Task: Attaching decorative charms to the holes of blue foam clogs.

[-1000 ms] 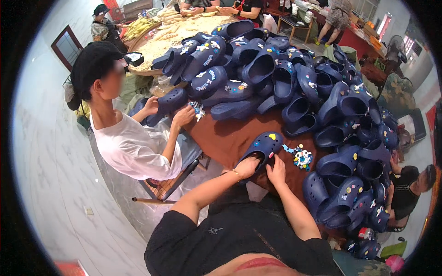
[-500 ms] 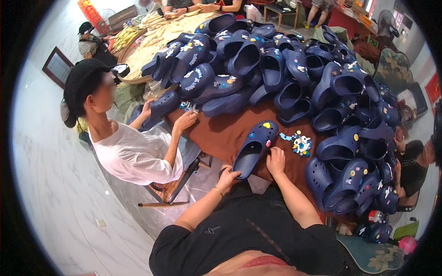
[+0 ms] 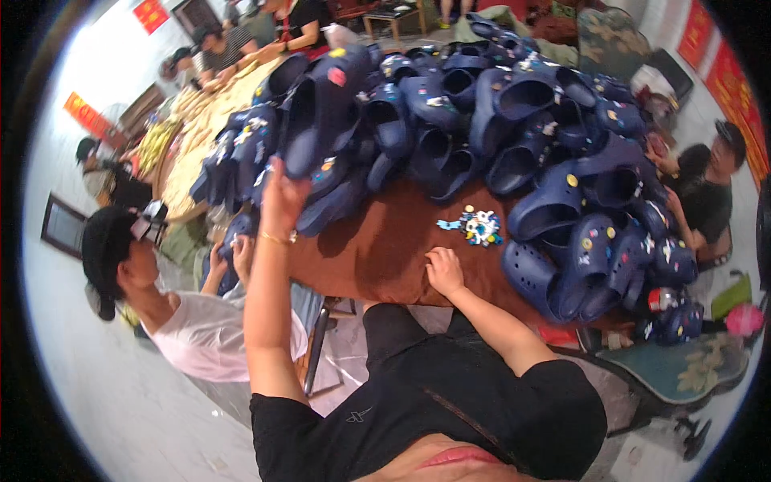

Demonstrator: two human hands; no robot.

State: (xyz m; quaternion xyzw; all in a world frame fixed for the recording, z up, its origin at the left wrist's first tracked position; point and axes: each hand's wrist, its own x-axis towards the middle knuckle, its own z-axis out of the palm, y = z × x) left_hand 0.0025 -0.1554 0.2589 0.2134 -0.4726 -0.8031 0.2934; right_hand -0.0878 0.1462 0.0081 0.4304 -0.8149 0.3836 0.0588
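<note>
My left arm is stretched far forward. Its hand (image 3: 285, 197) grips the heel end of a navy clog (image 3: 307, 112), which is raised at the pile with its toe pointing away. Yellow and pink charms show on the clog's upper. My right hand (image 3: 444, 271) rests on the brown cloth (image 3: 377, 249), fingers lying loosely on it and holding nothing. Just beyond that hand lies a small heap of colourful shoe charms (image 3: 482, 228), mostly white, blue and black. A large pile of navy clogs (image 3: 458, 88), many with charms, spreads across the back and right of the table.
At my left a person in a white top (image 3: 201, 333) handles another navy clog. Another person in black (image 3: 711, 185) sits at the far right. Behind the pile is a broad round tray (image 3: 165, 173) of pale pieces, with more people around it. A patterned chair seat (image 3: 683, 373) stands lower right.
My left hand has carried the clog from in front of me forward and left to the pile. My right hand has come off the clog onto the cloth. The view has shifted.
</note>
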